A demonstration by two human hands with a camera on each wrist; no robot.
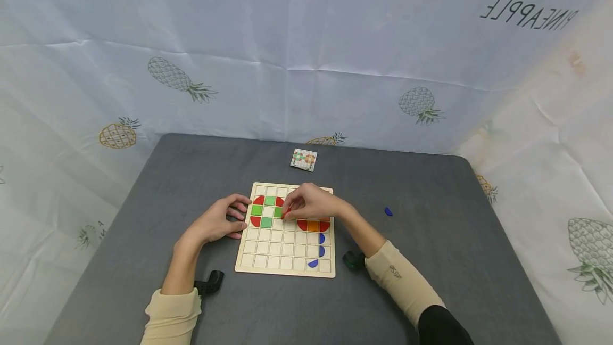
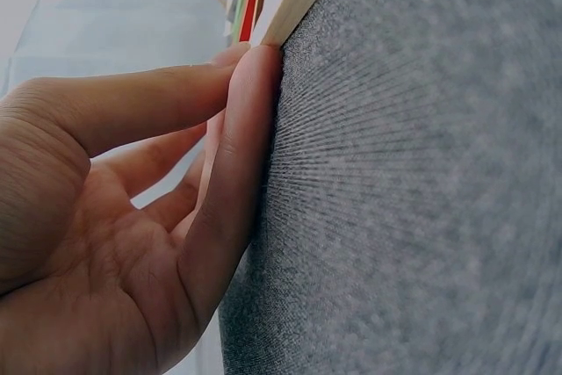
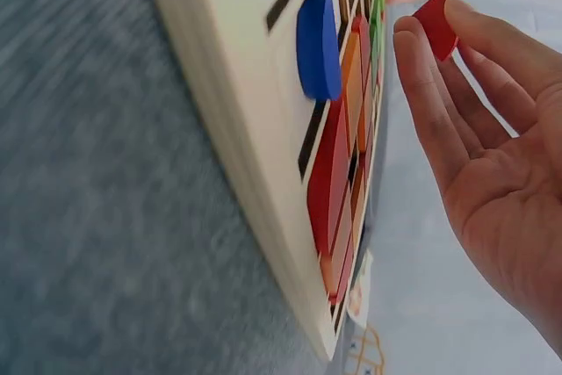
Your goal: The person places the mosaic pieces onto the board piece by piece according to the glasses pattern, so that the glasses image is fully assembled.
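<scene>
A pale wooden grid board (image 1: 261,249) lies on the grey table. My right hand (image 1: 313,202) is over its upper middle and pinches a small red rounded-edge tile (image 3: 436,24) between thumb and fingertips, held above the surface in the right wrist view. On the board's upper left, red and green tiles (image 1: 257,210) form a ring round a bare square. Partly behind the right hand sit red and orange tiles (image 1: 313,226). Blue half-round tiles (image 1: 322,251) lie toward the lower right. My left hand (image 1: 217,221) touches the board's left edge with fairly straight fingertips and thumb.
A small pattern card (image 1: 304,159) lies behind the board. One loose blue half-round tile (image 1: 388,211) is on the table to the right. Black wrist devices (image 1: 210,282) are near both forearms. A pineapple-print cloth (image 1: 268,100) hangs behind the table.
</scene>
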